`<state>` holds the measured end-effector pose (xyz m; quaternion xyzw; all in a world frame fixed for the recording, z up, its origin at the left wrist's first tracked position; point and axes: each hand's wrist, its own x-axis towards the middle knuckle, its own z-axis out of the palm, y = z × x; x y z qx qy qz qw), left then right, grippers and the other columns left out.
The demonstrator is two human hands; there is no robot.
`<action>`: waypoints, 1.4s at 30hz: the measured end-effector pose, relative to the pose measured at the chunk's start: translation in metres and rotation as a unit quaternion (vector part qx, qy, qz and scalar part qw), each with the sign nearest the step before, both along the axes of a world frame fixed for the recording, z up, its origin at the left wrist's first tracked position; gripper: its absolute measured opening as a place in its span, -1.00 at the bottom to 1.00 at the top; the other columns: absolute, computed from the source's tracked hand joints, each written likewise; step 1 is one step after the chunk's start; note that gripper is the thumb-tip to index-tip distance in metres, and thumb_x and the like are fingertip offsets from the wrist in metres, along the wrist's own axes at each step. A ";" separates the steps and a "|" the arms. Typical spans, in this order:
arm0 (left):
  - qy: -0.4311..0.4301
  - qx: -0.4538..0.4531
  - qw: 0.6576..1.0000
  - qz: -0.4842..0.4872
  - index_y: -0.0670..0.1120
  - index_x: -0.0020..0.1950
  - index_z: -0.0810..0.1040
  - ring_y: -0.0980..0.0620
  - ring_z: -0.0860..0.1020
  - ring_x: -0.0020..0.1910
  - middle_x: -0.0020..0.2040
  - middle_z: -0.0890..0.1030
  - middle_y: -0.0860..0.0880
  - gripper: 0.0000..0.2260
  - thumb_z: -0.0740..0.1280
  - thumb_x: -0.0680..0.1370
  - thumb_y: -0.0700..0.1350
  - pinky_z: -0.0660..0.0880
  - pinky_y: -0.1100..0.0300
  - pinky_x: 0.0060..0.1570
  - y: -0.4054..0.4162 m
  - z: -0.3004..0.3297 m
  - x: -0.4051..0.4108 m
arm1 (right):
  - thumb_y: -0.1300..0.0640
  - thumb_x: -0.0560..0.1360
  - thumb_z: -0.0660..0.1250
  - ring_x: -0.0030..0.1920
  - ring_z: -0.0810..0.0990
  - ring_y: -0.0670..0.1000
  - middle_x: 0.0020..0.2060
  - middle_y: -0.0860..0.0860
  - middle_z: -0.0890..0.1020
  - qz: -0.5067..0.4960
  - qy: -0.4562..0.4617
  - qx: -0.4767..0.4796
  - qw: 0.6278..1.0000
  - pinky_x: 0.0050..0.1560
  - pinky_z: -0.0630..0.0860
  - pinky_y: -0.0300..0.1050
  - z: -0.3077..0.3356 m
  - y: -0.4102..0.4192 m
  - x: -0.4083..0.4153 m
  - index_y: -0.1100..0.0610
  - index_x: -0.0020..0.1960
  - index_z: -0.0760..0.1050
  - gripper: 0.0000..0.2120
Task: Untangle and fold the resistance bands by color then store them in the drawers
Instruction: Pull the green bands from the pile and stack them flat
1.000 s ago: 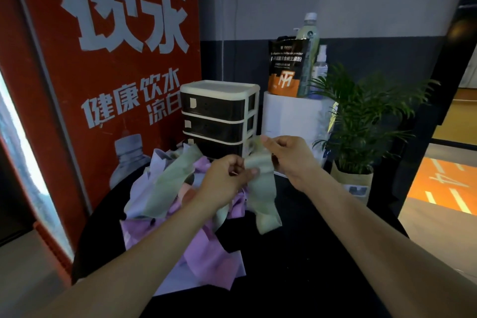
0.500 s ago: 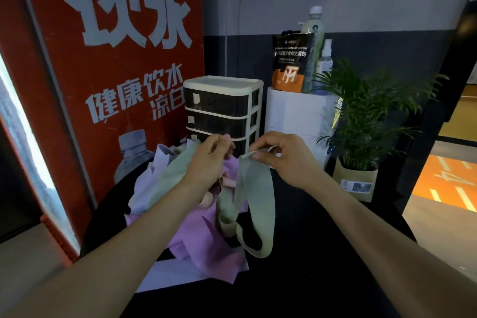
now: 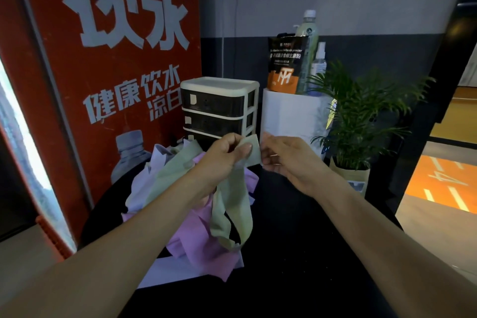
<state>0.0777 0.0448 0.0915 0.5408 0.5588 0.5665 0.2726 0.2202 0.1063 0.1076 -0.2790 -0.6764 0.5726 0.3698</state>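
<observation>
step: looks like the folding bit for one green band point(image 3: 232, 204). It's lifted clear of the pile point(image 3: 180, 219) and hangs doubled over above the black table point(image 3: 296, 253)
left hand: the left hand point(image 3: 224, 157) is pinching the band's top end, thumb pressed flat on it
right hand: the right hand point(image 3: 286, 160) sits right beside that top end, fingers curled; honestly can't tell if it's got hold of the edge or just let go
next move: I'd guess line up the ends, fold it down again, then it needs a drawer pulled out, and all of them look closed
bands count: one green in hand, at least one more green in the pile, plus purple and pale lilac ones too tangled to count
drawers count: three, in the one drawer unit point(image 3: 219, 108) behind the pile
</observation>
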 end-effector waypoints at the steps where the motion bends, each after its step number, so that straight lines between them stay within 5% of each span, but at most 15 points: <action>1: 0.021 0.003 1.000 0.004 -0.04 -0.17 0.45 0.12 0.38 -0.25 -0.25 0.45 0.00 -0.88 0.25 0.58 -0.13 0.34 0.30 -0.24 -0.001 0.002 0.002 | 0.12 0.53 0.29 -0.34 0.44 -0.03 -0.37 0.06 0.50 -0.011 -0.010 0.026 1.000 -0.22 0.49 -0.19 -0.001 0.000 -0.002 0.20 -0.26 0.48 -0.77; 3: 0.051 -0.010 0.999 -0.009 -0.04 -0.10 0.44 0.15 0.41 -0.26 -0.22 0.48 0.02 -0.93 0.31 0.54 -0.09 0.38 0.36 -0.28 -0.005 0.004 0.003 | 0.19 0.53 0.30 -0.28 0.43 0.04 -0.34 0.11 0.50 -0.052 -0.001 0.076 0.996 -0.13 0.47 -0.04 -0.003 0.002 -0.006 0.19 -0.29 0.47 -0.78; 7: 0.133 -0.089 0.985 -0.067 -0.09 0.01 0.42 0.10 0.53 -0.23 -0.12 0.58 -0.03 -0.67 0.50 0.38 -0.17 0.48 0.31 -0.25 -0.014 -0.007 -0.006 | 0.17 0.58 0.19 -0.18 0.46 0.08 -0.29 0.11 0.48 -0.139 -0.011 0.097 0.985 0.02 0.52 0.17 0.000 0.017 -0.004 0.16 -0.28 0.40 -0.74; 10: 0.247 -0.124 0.960 -0.040 -0.03 -0.15 0.45 0.23 0.45 -0.37 -0.28 0.51 0.09 -0.78 0.48 0.40 -0.19 0.36 0.41 -0.33 -0.020 -0.026 -0.015 | 0.13 0.61 0.14 -0.14 0.52 0.14 -0.23 0.19 0.48 -0.187 0.002 0.070 0.980 0.02 0.55 0.30 -0.002 0.032 0.007 0.18 -0.28 0.37 -0.70; 13: 0.371 -0.141 0.918 0.021 0.03 -0.34 0.33 0.15 0.35 -0.40 -0.39 0.37 0.09 -0.72 0.40 0.47 -0.08 0.23 0.32 -0.40 -0.020 -0.038 -0.021 | 0.13 0.60 0.13 -0.11 0.57 0.24 -0.20 0.25 0.51 -0.211 -0.020 0.073 0.975 -0.02 0.54 0.34 -0.013 0.035 0.011 0.28 -0.21 0.41 -0.70; 16: 0.373 -0.145 0.915 0.053 0.02 -0.33 0.23 0.14 0.32 -0.42 -0.39 0.32 0.08 -0.69 0.32 0.52 -0.06 0.20 0.23 -0.41 -0.018 -0.045 -0.024 | 0.14 0.60 0.12 0.00 0.55 0.40 -0.13 0.35 0.56 -0.231 -0.019 0.073 0.970 -0.03 0.52 0.37 -0.023 0.032 0.011 0.43 -0.12 0.43 -0.65; 19: 0.386 -0.171 0.904 0.069 -0.06 -0.14 0.37 -0.01 0.45 -0.22 -0.24 0.46 0.02 -0.82 0.34 0.48 -0.02 0.33 0.13 -0.25 -0.018 -0.052 -0.031 | 0.14 0.61 0.12 -0.04 0.55 0.42 -0.25 0.27 0.50 -0.262 -0.008 0.073 0.962 -0.01 0.49 0.40 -0.025 0.031 0.013 0.52 -0.08 0.38 -0.61; 22: 0.388 -0.193 0.896 0.091 -0.08 0.06 0.41 -0.06 0.53 -0.08 -0.08 0.55 -0.01 -0.67 0.40 0.40 0.04 0.41 0.09 -0.12 -0.022 -0.058 -0.034 | 0.14 0.60 0.13 -0.23 0.49 0.24 -0.31 0.24 0.42 -0.283 -0.008 0.066 0.957 -0.01 0.43 0.47 -0.029 0.031 0.013 0.52 -0.15 0.35 -0.60; 24: 0.405 -0.191 0.889 0.100 -0.01 0.14 0.41 -0.05 0.55 -0.03 -0.04 0.57 0.03 -0.53 0.40 0.34 0.18 0.46 0.09 -0.06 -0.025 -0.059 -0.036 | 0.16 0.60 0.13 -0.16 0.53 0.35 -0.26 0.41 0.47 -0.297 0.004 0.050 0.953 0.01 0.40 0.49 -0.031 0.030 0.014 0.52 -0.19 0.35 -0.60; 27: 0.399 -0.212 0.884 0.122 0.09 0.10 0.47 -0.03 0.53 -0.02 -0.09 0.54 0.06 -0.64 0.36 0.37 0.18 0.47 0.11 -0.06 -0.030 -0.055 -0.036 | 0.17 0.60 0.12 -0.20 0.42 0.12 -0.31 0.19 0.38 -0.302 0.021 0.033 0.952 0.01 0.38 0.50 -0.033 0.030 0.014 0.53 -0.21 0.32 -0.60; 30: 0.342 -0.171 0.918 0.103 0.04 -0.32 0.40 0.05 0.43 -0.26 -0.34 0.44 0.12 -0.78 0.42 0.40 0.00 0.34 0.21 -0.29 -0.035 -0.045 -0.034 | 0.15 0.60 0.10 -0.24 0.39 0.07 -0.35 0.13 0.37 -0.327 0.013 0.050 0.944 -0.06 0.42 0.49 -0.041 0.040 0.017 0.38 -0.34 0.30 -0.59; 33: 0.186 -0.166 0.967 0.059 -0.02 -0.40 0.39 0.13 0.34 -0.40 -0.46 0.41 0.16 -0.72 0.32 0.50 -0.20 0.27 0.43 -0.46 -0.040 -0.037 -0.035 | 0.12 0.59 0.09 -0.27 0.44 0.09 -0.40 0.11 0.40 -0.360 0.003 0.033 0.932 -0.05 0.49 0.42 -0.051 0.053 0.026 0.23 -0.39 0.29 -0.61; 35: 0.033 -0.153 0.988 0.006 -0.07 -0.42 0.48 0.07 0.31 -0.41 -0.51 0.42 0.10 -0.71 0.30 0.52 -0.21 0.27 0.37 -0.45 -0.045 -0.036 -0.039 | 0.10 0.59 0.10 -0.19 0.52 0.14 -0.34 0.12 0.46 -0.371 -0.009 0.003 0.929 -0.01 0.53 0.36 -0.058 0.057 0.031 0.26 -0.30 0.37 -0.65; 38: -0.148 -0.109 0.982 -0.041 -0.15 -0.11 0.61 -0.01 0.47 -0.30 -0.31 0.54 -0.09 -0.87 0.33 0.47 -0.11 0.41 0.21 -0.26 -0.049 -0.038 -0.041 | 0.11 0.61 0.09 -0.18 0.54 0.15 -0.26 0.15 0.50 -0.370 -0.023 -0.016 0.929 -0.01 0.56 0.28 -0.068 0.058 0.034 0.33 -0.14 0.43 -0.68; 42: -0.368 -0.053 0.922 -0.108 -0.09 -0.29 0.67 0.02 0.55 -0.32 -0.34 0.61 -0.05 -0.88 0.33 0.35 -0.19 0.48 0.18 -0.21 -0.053 -0.042 -0.055 | 0.16 0.60 0.11 -0.29 0.50 0.12 -0.38 0.11 0.45 -0.388 -0.019 -0.029 0.921 -0.16 0.53 0.04 -0.074 0.058 0.040 0.29 -0.30 0.39 -0.66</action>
